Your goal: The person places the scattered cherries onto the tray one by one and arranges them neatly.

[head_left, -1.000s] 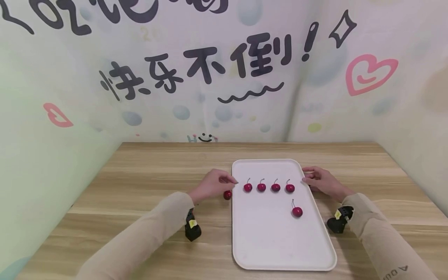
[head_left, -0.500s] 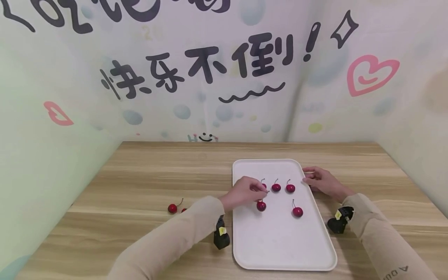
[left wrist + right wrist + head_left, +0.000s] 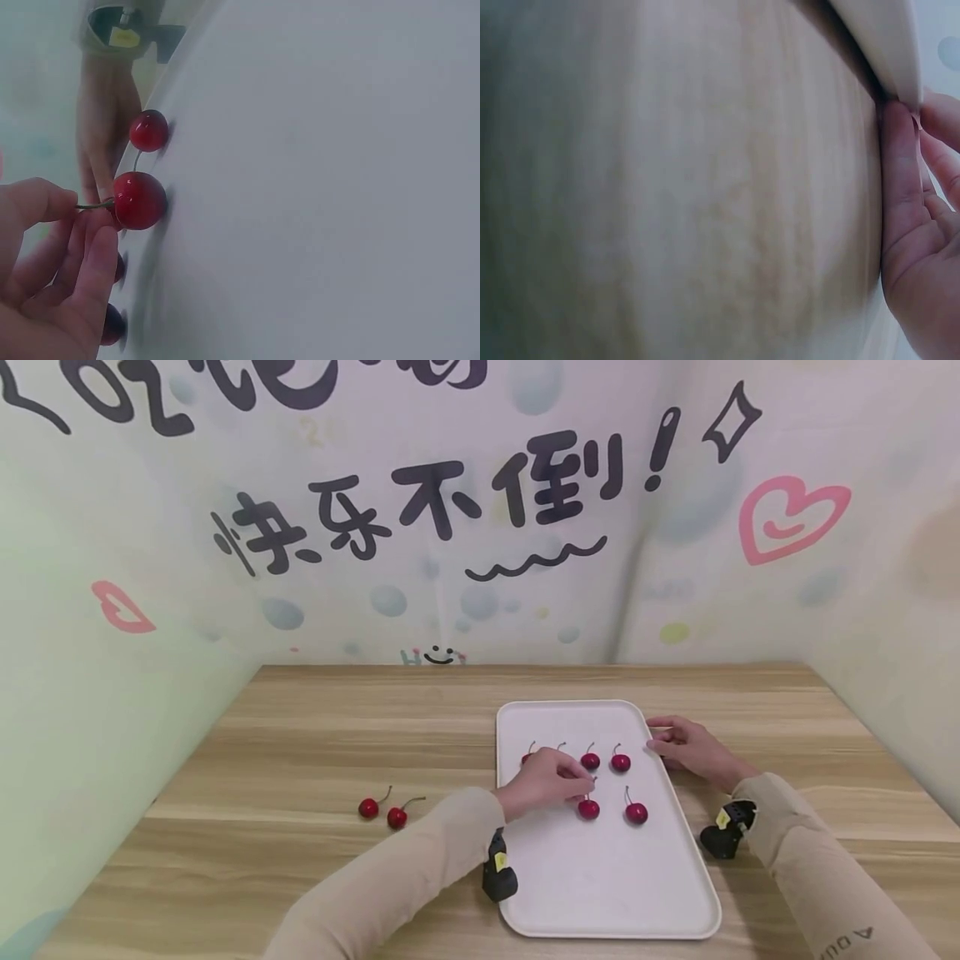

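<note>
My left hand point(image 3: 551, 781) is over the white tray point(image 3: 600, 893), pinching a cherry point(image 3: 588, 810) by its stem between thumb and finger. In the left wrist view that cherry point(image 3: 140, 201) is low over the tray surface. To its right lies another cherry point(image 3: 636, 813). Behind the hand runs a row of cherries, including one point(image 3: 590, 761) and the rightmost one point(image 3: 620, 763); the hand partly covers those on the left. At the tray's right side, my right hand point(image 3: 693, 752) holds the rim, with fingertips on both sides of it in the right wrist view.
Two cherries, one point(image 3: 368, 808) and another point(image 3: 397, 817), lie on the wooden table point(image 3: 315, 735) left of the tray, beside the left sleeve point(image 3: 405, 868). A printed wall covering point(image 3: 450, 602) rises behind the table's back edge.
My left hand has moved right from the tray's left edge, bringing a cherry over the tray to beside the lone front one. The right hand has stayed at the rim.
</note>
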### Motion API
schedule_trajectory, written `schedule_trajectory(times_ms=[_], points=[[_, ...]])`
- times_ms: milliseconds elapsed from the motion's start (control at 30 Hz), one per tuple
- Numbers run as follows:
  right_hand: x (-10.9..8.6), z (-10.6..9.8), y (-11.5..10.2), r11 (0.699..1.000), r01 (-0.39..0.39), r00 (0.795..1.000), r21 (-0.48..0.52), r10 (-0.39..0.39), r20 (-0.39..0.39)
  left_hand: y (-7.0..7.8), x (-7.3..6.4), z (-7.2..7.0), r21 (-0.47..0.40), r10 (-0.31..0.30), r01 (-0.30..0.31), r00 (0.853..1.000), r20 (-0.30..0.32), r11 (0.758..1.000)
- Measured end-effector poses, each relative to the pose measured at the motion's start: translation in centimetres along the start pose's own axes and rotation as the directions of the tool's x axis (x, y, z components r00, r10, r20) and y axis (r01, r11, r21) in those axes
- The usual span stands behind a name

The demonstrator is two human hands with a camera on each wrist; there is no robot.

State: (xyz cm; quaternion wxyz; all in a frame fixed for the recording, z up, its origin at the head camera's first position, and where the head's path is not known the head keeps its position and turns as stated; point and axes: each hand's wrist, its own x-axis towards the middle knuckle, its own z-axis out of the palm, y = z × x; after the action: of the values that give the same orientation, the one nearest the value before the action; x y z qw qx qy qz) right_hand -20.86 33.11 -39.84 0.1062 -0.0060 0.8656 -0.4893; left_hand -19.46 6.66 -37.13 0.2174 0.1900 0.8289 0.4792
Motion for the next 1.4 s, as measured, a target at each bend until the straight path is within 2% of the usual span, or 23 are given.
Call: schedule_trajectory(times_ms=[333, 533, 800, 1067, 1400], points=[[0.2, 0.0, 0.3, 1.0, 0.005, 1.0, 0.021, -0.005, 0.002, -0.2, 0.8, 1.4, -0.108, -0.05, 0.045, 0.998, -0.046, 0.993], [0.3, 0.0, 0.3, 1.0, 0.001, 1.0, 0.03, -0.001, 0.003, -0.3, 0.9, 1.7, -0.133, -0.058, 0.05, 0.997, -0.057, 0.99], [0.3, 0.0, 0.2, 0.999, 0.005, 1.0, 0.047, -0.005, 0.007, -0.5, 1.2, 1.9, -0.125, -0.063, 0.054, 0.996, -0.07, 0.991], [0.3, -0.1, 0.3, 0.999, -0.001, 1.0, 0.034, 0.001, 0.008, -0.6, 1.4, 2.0, -0.037, -0.03, 0.027, 0.996, -0.088, 0.999], [0.1, 0.0, 0.0, 0.999, 0.002, 1.0, 0.05, -0.003, 0.013, -0.6, 1.5, 2.3, -0.068, -0.058, 0.053, 0.996, -0.071, 0.996]])
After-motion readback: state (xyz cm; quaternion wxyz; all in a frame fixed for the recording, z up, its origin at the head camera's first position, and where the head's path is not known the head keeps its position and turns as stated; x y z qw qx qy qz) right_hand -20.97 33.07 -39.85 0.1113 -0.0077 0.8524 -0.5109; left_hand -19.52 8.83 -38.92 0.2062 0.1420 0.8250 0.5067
